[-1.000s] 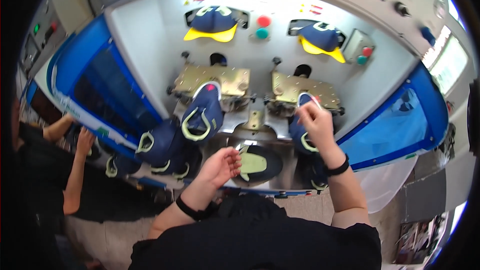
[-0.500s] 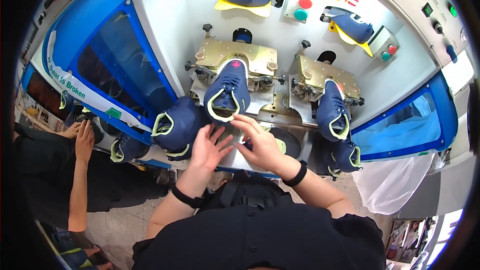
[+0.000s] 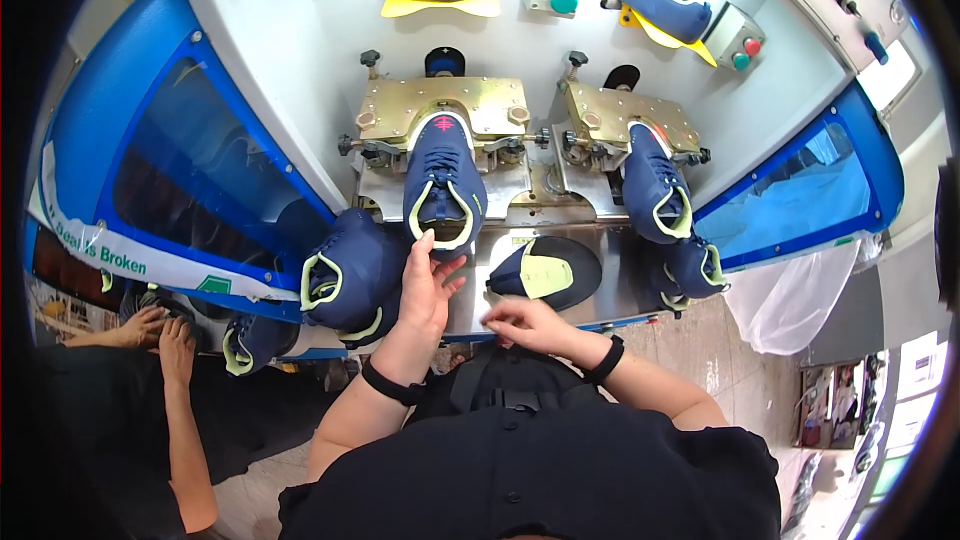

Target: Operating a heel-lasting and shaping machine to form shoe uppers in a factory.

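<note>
Our spread left hand (image 3: 426, 290), apart from our half-curled right hand (image 3: 532, 326), could bump its twelve-o'clock navy fabric shoe (image 3: 441, 166) askew.

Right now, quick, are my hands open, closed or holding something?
Left hand: open, a fingertip at the heel of the navy lace-up sneaker.
Right hand: fingers curled; whether it holds anything cannot be told.

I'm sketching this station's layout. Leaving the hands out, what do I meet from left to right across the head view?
Left blue door → lime-lined shoe beside it → navy shoe at the left brass plate → dark oval piece with a lime panel → navy shoe at the right brass plate → right blue door.
</note>
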`<state>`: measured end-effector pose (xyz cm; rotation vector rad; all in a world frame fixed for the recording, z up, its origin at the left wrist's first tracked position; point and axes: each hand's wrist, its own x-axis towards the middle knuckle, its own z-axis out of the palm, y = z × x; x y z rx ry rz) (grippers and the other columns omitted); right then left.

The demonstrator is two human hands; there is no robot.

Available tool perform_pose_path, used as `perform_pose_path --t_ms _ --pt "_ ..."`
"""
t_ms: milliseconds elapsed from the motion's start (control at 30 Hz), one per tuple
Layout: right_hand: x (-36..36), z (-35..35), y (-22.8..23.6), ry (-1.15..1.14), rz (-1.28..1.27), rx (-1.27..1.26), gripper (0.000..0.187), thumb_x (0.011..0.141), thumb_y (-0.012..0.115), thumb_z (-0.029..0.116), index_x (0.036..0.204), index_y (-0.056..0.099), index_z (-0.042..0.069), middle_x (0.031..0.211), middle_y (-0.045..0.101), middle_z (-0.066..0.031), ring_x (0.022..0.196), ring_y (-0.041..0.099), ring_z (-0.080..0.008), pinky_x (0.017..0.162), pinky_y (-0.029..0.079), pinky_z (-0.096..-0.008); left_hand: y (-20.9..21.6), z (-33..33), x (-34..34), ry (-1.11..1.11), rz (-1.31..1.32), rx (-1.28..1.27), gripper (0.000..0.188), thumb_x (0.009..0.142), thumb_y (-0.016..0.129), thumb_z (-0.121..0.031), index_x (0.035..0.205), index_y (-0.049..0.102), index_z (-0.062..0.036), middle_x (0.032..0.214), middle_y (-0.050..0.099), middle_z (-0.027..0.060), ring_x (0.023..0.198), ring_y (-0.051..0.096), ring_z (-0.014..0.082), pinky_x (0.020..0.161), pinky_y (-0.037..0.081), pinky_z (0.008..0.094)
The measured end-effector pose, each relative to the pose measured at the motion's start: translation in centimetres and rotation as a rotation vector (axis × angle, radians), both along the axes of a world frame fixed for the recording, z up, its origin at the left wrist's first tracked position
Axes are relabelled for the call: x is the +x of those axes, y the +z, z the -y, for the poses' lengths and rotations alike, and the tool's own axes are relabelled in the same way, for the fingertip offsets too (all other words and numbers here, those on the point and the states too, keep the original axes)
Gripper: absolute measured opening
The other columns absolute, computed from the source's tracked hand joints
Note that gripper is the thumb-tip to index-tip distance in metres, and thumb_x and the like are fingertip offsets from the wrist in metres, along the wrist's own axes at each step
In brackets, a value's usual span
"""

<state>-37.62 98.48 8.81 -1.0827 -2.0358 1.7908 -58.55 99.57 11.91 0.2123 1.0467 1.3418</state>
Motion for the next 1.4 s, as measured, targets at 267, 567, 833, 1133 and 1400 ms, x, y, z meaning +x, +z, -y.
perform_pose_path --t_ms 267,567,833,1133,1400 --pt "3.8 2.1 -17.8 0.277 0.254 -0.246 0.057 0.101 0.040 0.049 0.130 0.058 0.003 0.127 0.061 -0.0154 0.116 0.056 -0.0263 0.096 0.044 -0.0365 0.7 0.2 0.4 -0.044 -0.024 -0.032 0.045 0.085 0.062 -0.053 0.112 0.057 -0.0164 0.099 0.060 -0.0005 0.095 0.060 0.0159 0.080 0.041 0.0363" --pt "2.1 2.5 -15.5 0.427 0.488 0.077 0.050 0.097 0.045 0.044 0.131 0.055 0.009 0.125 0.060 -0.0220 0.116 0.057 -0.0397 0.098 0.044 -0.0450 0.6 0.4 -0.2 -0.037 -0.042 -0.044 0.044 0.087 0.060 -0.053 0.111 0.055 -0.0159 0.103 0.062 0.0008 0.100 0.058 0.0194 0.083 0.041 0.0410" --pt "1.8 2.8 -16.3 0.331 0.417 0.030 0.048 0.099 0.044 0.042 0.124 0.059 0.004 0.118 0.063 -0.0227 0.113 0.058 -0.0387 0.097 0.043 -0.0429 1.6 0.1 -0.6 -0.032 0.075 -0.072 0.048 0.083 0.068 -0.049 0.116 0.056 -0.0165 0.104 0.060 0.0019 0.096 0.059 0.0201 0.083 0.043 0.0397" --pt "-0.7 -0.1 4.3 -0.082 0.119 0.382 0.025 0.094 0.059 0.024 0.108 0.062 0.004 0.104 0.064 -0.0130 0.091 0.066 -0.0239 0.066 0.052 -0.0331 1.6 -0.7 -1.0 -0.038 0.184 -0.095 0.039 0.091 0.066 -0.031 0.118 0.057 -0.0040 0.105 0.064 0.0117 0.090 0.065 0.0260 0.080 0.056 0.0378" --pt "0.3 0.3 7.7 -0.322 -0.027 1.197 0.049 0.074 0.076 0.019 0.119 0.057 0.011 0.105 0.061 -0.0074 0.084 0.062 -0.0272 0.069 0.052 -0.0362 1.4 2.8 5.5 -0.194 0.014 0.499 0.047 0.090 0.065 -0.007 0.134 0.045 -0.0070 0.125 0.057 0.0054 0.116 0.055 0.0167 0.099 0.045 0.0333"
